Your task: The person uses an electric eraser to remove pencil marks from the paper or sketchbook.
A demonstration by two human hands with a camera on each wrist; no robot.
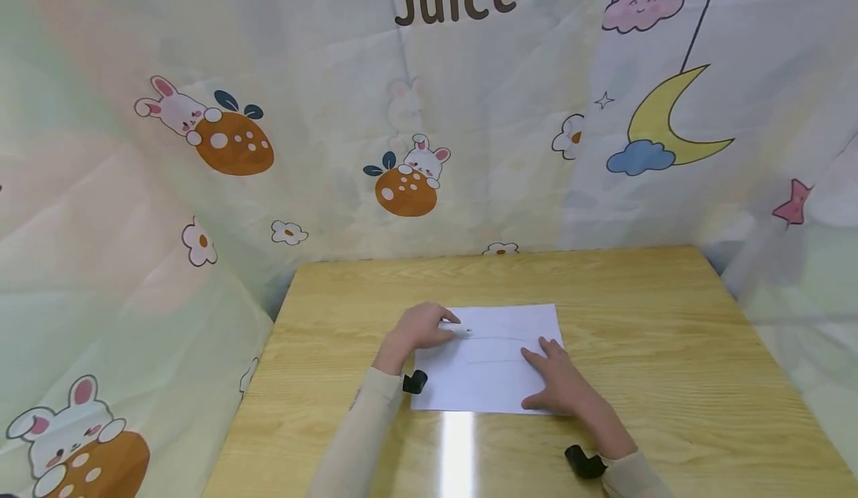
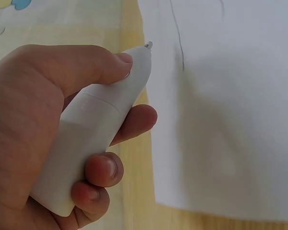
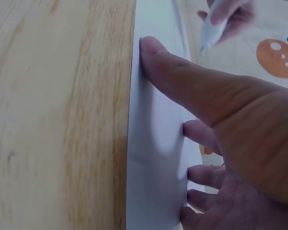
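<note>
My left hand point(image 1: 421, 327) grips a thick white handheld tool point(image 2: 93, 115) with a rounded body and a small metal tip, the thumb laid along its upper side near the tip. It is over the upper left part of a white sheet of paper point(image 1: 482, 388). Thin dark lines run across the sheet; in the left wrist view one line point(image 2: 180, 45) ends near the tool's tip. My right hand point(image 1: 559, 380) rests with spread fingers on the paper's right side. In the right wrist view its thumb point(image 3: 170, 67) presses near the sheet's front edge.
The sheet lies on a wooden table point(image 1: 348, 297), with bright glare just in front of it. Behind and beside the table hangs a printed cloth point(image 1: 322, 111) with rabbits, flowers and a moon. Black wrist cameras point(image 1: 585, 462) sit on both wrists.
</note>
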